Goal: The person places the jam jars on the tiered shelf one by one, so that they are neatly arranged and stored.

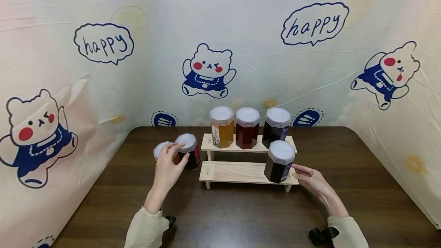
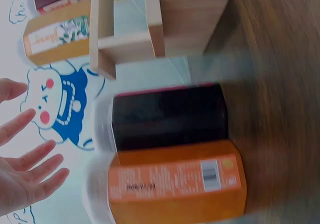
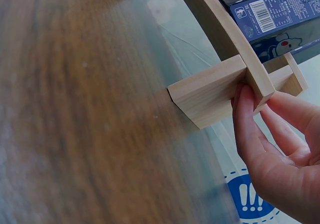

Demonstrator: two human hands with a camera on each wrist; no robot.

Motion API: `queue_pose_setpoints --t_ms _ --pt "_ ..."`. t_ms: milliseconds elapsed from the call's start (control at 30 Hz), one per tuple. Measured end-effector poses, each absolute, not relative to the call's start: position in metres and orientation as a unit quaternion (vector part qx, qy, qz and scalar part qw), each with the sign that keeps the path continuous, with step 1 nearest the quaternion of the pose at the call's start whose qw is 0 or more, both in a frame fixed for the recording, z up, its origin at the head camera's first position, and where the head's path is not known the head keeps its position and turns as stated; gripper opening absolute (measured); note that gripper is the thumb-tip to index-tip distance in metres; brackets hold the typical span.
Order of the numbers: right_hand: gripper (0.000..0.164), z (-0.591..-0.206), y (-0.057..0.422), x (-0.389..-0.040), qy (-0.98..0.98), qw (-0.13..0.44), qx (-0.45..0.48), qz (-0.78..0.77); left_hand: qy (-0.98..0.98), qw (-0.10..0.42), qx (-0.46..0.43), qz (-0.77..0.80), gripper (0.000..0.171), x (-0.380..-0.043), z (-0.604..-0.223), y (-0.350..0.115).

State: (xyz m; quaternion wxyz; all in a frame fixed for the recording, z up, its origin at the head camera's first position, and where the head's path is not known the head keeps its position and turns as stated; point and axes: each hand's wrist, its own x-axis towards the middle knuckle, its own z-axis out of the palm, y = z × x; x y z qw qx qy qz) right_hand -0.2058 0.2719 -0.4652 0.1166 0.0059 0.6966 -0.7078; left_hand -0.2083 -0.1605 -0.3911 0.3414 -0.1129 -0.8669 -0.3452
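Note:
My left hand (image 1: pixel 167 173) hovers with spread fingers just over two lidded jars at the left: a dark jar (image 1: pixel 193 159) and an amber jar (image 1: pixel 176 159) partly hidden behind the hand. In the left wrist view these two stand side by side, and the fingers (image 2: pixel 37 156) hold nothing. My right hand (image 1: pixel 317 185) pinches the right end of the two-step wooden rack (image 1: pixel 234 172) between thumb and fingers, as the right wrist view shows. A dark jar with a purple label (image 1: pixel 275 167) stands on the lower step, close to that hand.
On the upper step stand an amber jar (image 1: pixel 224 135), a dark red jar (image 1: pixel 246 135) and another dark jar (image 1: pixel 272 133). The rack rests on a brown wooden table (image 1: pixel 234 217). Behind the table hangs a printed cloth (image 1: pixel 255 68) with bears.

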Motion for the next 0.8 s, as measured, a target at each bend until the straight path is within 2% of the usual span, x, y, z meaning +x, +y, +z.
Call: queue_pose_setpoints --t_ms 200,433,800 --pt "0.053 -0.465 0.272 -0.206 0.696 0.118 0.003 -0.708 -0.871 0.336 -0.093 -0.345 0.032 -0.212 -0.394 -0.177" --pt "0.040 -0.467 0.273 -0.206 0.691 0.114 0.005 -0.714 -0.887 0.302 -0.080 -0.340 0.036 -0.219 -0.401 -0.195" --pt "0.054 -0.466 0.272 -0.207 0.699 0.117 0.007 -0.706 -0.910 0.232 -0.042 -0.342 0.045 -0.227 -0.412 -0.209"
